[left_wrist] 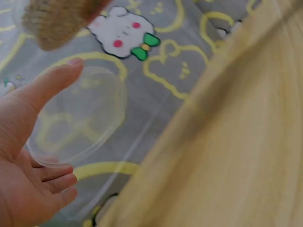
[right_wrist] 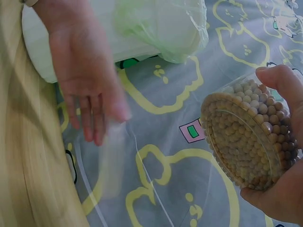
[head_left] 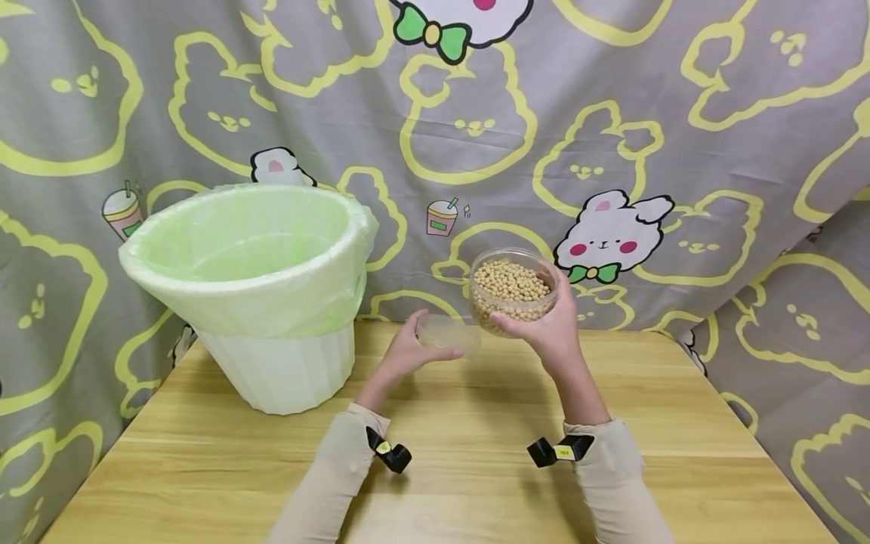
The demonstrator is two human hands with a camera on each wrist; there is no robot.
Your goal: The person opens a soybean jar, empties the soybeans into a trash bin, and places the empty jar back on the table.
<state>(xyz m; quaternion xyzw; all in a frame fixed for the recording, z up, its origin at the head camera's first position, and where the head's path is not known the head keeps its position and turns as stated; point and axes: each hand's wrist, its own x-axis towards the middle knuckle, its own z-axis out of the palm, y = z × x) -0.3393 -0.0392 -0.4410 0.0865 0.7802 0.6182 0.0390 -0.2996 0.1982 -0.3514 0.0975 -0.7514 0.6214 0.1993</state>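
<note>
My right hand (head_left: 553,332) grips a clear round plastic jar (head_left: 481,313) from its right side, thumb toward the front. Dry soybeans (head_left: 510,279) fill most of it, and its top is uncovered, tilted a little toward me. Held up above the tabletop, the jar shows its round base in the right wrist view, beans visible through the plastic (right_wrist: 239,142). To its left, my left hand (head_left: 405,353) pinches a thin translucent lid (left_wrist: 87,113) by its edges, between the thumb and the fingers. The lid is apart from the jar and blurred in the right wrist view.
A white ribbed bin (head_left: 279,370) with a pale green liner (head_left: 306,302) folded over its rim stands at the left of the wooden table (head_left: 469,468). Behind the table hangs a grey curtain (head_left: 381,128) with cartoon prints. Each wrist wears a small black camera (head_left: 397,457).
</note>
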